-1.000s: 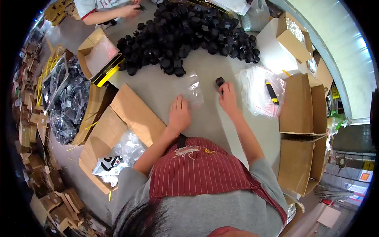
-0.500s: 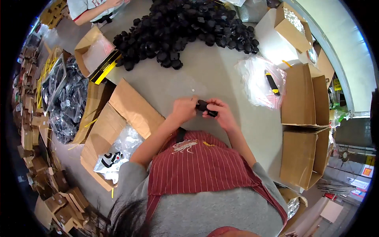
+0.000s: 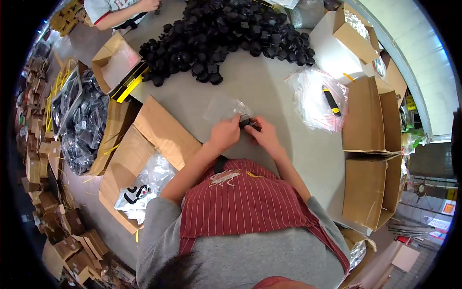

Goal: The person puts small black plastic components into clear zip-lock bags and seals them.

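Fingers (image 3: 258,133) on my right hand (image 3: 268,137) clamp a black part (image 3: 244,123); left hand's (image 3: 224,134), I can't tell; bag (image 3: 222,108) at its ten o'clock.

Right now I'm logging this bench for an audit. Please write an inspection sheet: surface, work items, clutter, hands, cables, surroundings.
Surface: grey tabletop, partly shaded.
Work items: small black part at a clear plastic bag; cannot tell whether inside.
Clutter: pile of black parts at the far side; clear bags at right, black-and-yellow tool on them.
Hands: right hand grips the small black part; left hand alongside, grip unclear.
Cables: nothing seen for certain.
Surroundings: open cartons on both sides; co-worker's arm at upper left.
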`<state>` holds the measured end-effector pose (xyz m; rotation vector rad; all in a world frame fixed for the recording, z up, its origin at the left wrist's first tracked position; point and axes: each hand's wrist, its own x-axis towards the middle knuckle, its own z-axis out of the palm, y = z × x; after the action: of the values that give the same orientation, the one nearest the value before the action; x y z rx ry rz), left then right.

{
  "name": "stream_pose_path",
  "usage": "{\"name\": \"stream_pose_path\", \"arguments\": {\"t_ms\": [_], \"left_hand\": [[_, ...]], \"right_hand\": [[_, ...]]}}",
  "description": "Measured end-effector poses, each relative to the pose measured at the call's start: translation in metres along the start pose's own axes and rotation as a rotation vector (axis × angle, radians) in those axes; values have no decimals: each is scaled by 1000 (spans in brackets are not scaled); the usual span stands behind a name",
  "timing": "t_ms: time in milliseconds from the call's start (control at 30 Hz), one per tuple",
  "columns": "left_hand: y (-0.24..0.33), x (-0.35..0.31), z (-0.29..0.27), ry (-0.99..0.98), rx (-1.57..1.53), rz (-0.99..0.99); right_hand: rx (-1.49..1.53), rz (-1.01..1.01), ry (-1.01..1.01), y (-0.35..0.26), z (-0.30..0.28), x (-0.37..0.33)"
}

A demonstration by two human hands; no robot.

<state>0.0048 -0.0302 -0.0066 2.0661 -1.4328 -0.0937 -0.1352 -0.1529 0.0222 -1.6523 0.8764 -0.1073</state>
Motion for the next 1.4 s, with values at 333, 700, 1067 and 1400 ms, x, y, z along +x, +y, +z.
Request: {"name": "stream_pose_path", "arguments": {"t_ms": [333,700,1067,1400], "left_hand": [[6,0,-14,21,40,-14],[-2,5,-25,-51,44,164],[8,-16,-28,116,109,75],[20,-17,-36,124,113,-44]], "right_hand": [[662,-71,-260,4,9,6],[-139,-558,29,35,27,40],[-717,-480,64,6,55,43],[-860,-891,-51,13,39,16]]}}
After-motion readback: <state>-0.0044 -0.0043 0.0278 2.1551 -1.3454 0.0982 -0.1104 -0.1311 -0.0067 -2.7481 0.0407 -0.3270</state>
